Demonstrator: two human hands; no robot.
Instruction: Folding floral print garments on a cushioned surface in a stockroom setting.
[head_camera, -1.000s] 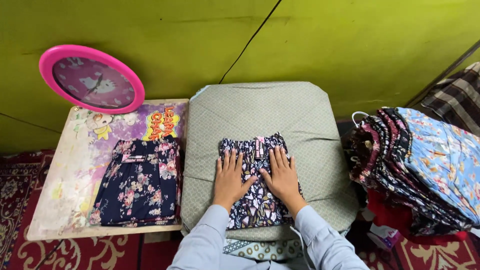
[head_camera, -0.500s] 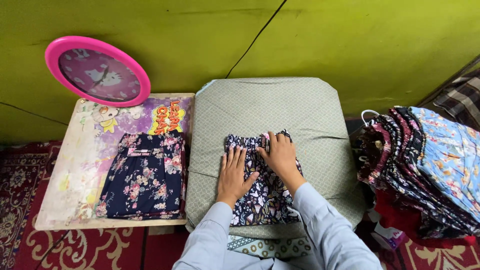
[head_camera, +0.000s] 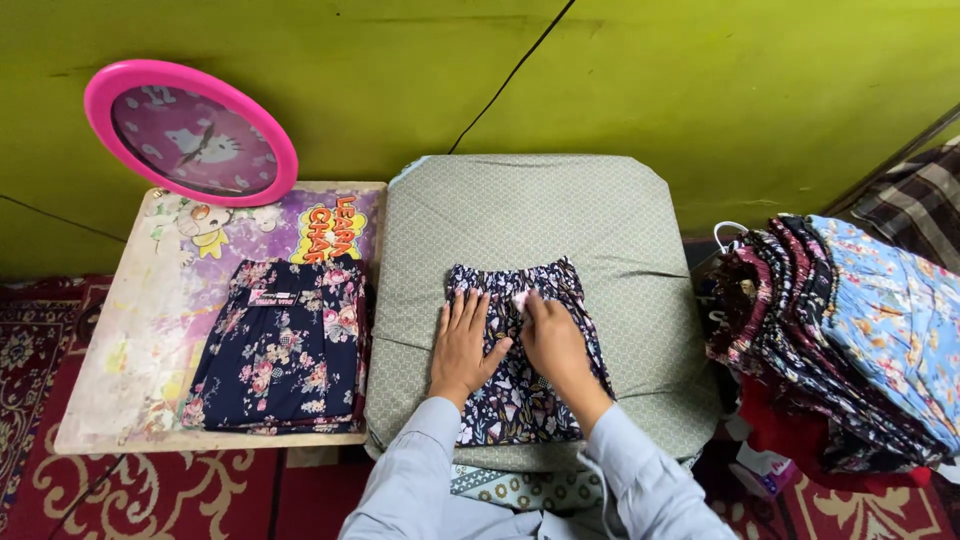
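A folded dark floral garment (head_camera: 515, 400) lies on a grey-green padded cushion (head_camera: 520, 200) in front of me. My left hand (head_camera: 462, 342) rests flat on its left half, fingers slightly apart. Beside it, my right hand (head_camera: 553, 342) sits on the right half with its fingers curled around a small pink tag (head_camera: 520, 298) near the waistband. Both sleeves are light blue.
A stack of folded navy floral garments (head_camera: 280, 350) sits on a low cartoon-printed board (head_camera: 150, 330) to the left, under a round pink clock (head_camera: 190, 130) leaning on the green wall. A tall pile of printed garments (head_camera: 840, 330) stands at right. Red patterned carpet (head_camera: 150, 490) covers the floor.
My right hand went from lying flat to reaching up to the waistband, then drew back a little with its fingers curled on the pink tag. The left hand stayed flat.
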